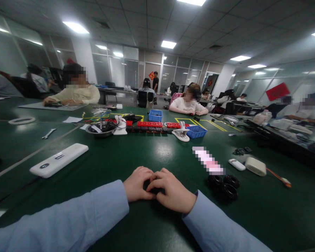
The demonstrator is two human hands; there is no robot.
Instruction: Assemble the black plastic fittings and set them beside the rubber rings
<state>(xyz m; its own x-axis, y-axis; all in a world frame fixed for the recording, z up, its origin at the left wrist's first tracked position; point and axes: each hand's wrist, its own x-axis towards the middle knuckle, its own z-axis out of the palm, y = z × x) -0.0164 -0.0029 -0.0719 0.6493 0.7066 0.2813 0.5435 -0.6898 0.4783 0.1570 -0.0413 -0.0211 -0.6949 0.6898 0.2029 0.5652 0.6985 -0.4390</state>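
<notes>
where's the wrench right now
In the head view, the wrench lies on the green table at the left, just beyond the long white device and left of the metal bowl.

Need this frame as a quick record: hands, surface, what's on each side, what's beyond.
left hand: on table, touching right hand
between hands: dark gap; any object there can't be made out
surface: green table
left side: white oblong device; wrench
right side: black ring-shaped parts
beyond: metal bowl; row of red parts; blue bin near its right end
</notes>
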